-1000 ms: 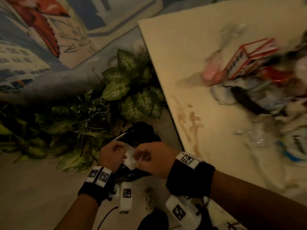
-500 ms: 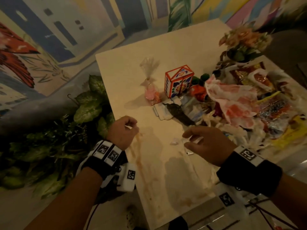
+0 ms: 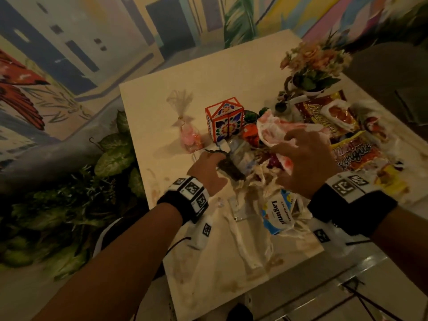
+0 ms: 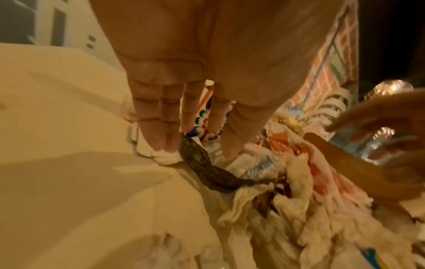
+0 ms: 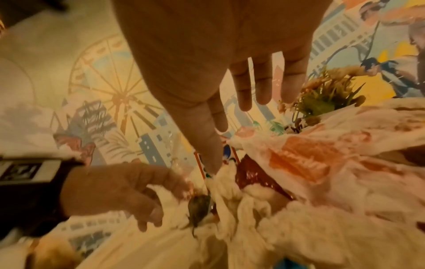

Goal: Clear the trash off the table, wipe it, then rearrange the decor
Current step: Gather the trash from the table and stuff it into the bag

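My left hand [image 3: 208,163] reaches into the left edge of the trash pile. Its straight fingers [image 4: 158,138] touch a dark, limp peel [image 4: 202,165] and a folded white napkin [image 4: 165,156]. My right hand [image 3: 298,156] hovers with spread fingers [image 5: 253,91] over a red-stained white wrapper [image 3: 275,130], holding nothing. Crumpled tissues [image 3: 261,181], a crushed clear bottle [image 3: 240,156], a blue "Laguna" packet [image 3: 278,214] and snack bags [image 3: 324,117] are heaped on the beige table [image 3: 176,93]. A floral tile box [image 3: 224,121], a flower pot [image 3: 312,66] and a pink candy pouch [image 3: 187,137] also stand there.
Brown smears mark the near part of the table [image 3: 231,281]. Leafy plants [image 3: 111,154] crowd the floor along the table's left edge, below a painted mural wall [image 3: 58,66]. A dark chair [image 3: 389,72] stands at the far right.
Earlier both hands pinched a white scrap low beside the plants, then parted over the table's near edge. Now both have reached forward into the trash pile, the left onto the dark peel.
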Demonstrator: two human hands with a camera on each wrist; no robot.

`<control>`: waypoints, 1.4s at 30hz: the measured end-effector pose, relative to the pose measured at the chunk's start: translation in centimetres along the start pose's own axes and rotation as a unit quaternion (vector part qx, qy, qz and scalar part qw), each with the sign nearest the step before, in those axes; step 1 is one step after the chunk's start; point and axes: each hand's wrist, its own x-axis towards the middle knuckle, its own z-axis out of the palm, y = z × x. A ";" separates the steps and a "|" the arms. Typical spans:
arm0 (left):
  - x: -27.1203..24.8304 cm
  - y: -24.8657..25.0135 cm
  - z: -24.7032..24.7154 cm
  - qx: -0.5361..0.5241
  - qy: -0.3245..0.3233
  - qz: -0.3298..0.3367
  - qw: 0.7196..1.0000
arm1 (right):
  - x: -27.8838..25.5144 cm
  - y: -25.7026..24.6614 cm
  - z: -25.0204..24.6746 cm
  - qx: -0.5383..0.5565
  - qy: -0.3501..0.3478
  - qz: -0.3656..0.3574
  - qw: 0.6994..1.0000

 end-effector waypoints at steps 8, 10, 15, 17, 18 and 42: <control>1.9 3.1 3.3 0.062 -0.109 -0.074 0.989 | 1.7 -1.0 4.6 -0.092 -0.162 0.041 0.982; 2.0 3.1 4.1 0.046 -0.076 -0.082 0.993 | 2.1 -1.0 5.5 -0.079 -0.144 0.042 0.986; 2.4 3.6 4.8 -0.029 -0.013 -0.096 0.995 | 2.9 -0.3 6.4 -0.026 -0.133 0.068 0.988; 2.7 3.7 5.1 -0.022 -0.001 -0.078 0.997 | 3.1 -0.1 6.2 -0.014 -0.119 0.070 0.990; 2.9 3.7 5.2 -0.015 0.001 -0.075 0.997 | 3.3 0.0 6.0 -0.011 -0.114 0.068 0.991; -0.4 3.3 -1.6 -0.333 0.112 -0.086 0.932 | 7.1 -0.5 -3.0 0.085 -0.008 0.019 0.996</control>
